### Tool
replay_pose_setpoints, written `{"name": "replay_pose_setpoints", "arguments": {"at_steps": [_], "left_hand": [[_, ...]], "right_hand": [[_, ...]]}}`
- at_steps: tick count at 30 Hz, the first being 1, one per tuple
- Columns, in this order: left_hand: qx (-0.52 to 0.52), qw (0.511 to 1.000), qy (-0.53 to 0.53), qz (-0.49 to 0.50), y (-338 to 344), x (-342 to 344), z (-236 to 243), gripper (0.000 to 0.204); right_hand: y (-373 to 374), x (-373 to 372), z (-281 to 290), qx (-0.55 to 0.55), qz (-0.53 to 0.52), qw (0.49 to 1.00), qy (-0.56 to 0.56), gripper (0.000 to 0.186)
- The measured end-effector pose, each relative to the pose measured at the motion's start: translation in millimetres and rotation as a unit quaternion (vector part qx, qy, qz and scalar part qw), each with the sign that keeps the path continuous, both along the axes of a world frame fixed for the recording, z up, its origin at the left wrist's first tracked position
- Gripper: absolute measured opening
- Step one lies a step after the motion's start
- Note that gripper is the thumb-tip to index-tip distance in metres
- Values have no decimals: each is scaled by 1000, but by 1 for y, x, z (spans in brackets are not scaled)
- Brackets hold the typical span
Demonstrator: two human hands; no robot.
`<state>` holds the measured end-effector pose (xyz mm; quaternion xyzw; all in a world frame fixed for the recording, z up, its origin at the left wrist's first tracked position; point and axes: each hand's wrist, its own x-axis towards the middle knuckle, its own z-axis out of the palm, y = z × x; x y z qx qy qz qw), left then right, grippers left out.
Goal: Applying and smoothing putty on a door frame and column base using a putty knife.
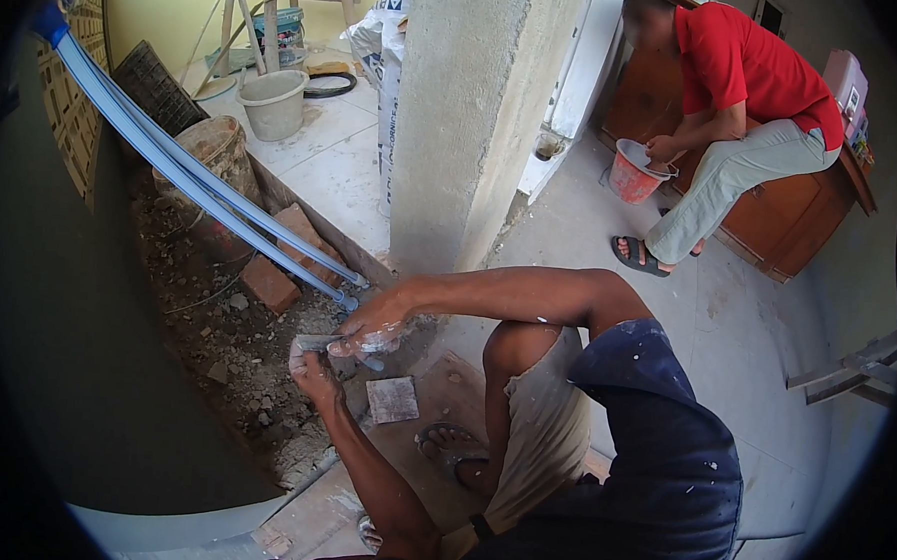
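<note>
My left hand [314,376] is closed round the left end of a small, flat grey piece [318,342], too small to tell its kind. From the other side my right hand [379,319], smeared with white paste, grips the same piece with bent fingers. A pale blue bit [370,362] shows under my right hand; I cannot make out what it belongs to. Just below the hands lies a dusty square slab [392,400]. Several light blue pipes [207,184] run down from the upper left, and their ends stop just above my right hand.
Bricks [270,284] and rubble fill the strip of ground at left, beside a dirty bucket [214,150]. A concrete pillar [465,131] rises ahead. Behind stand a grey bucket [273,107] and a sack [388,97]. At right a person in red [753,68] handles a red bucket [635,176].
</note>
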<state>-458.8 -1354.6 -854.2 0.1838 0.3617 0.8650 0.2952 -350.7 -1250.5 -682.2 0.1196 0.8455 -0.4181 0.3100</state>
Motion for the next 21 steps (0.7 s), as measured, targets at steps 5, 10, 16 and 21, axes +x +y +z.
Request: {"name": "replay_pose_setpoints", "arguments": {"at_steps": [5,10,16,21], "left_hand": [[-13,999,48,7,-4,4,12,13],[0,995,-95,-21,-6,14,20,10],[106,984,-135,-42,-4,-12,-3,17],[-218,975,-17,42,-34,-24,-16,10]], "right_hand": [[-5,4,2,-6,-15,1000,20,70],[-4,10,8,-52,-39,998,11,72],[19,9,-22,-78,-18,996,29,65],[4,24,-126,265,14,959,103,49]]}}
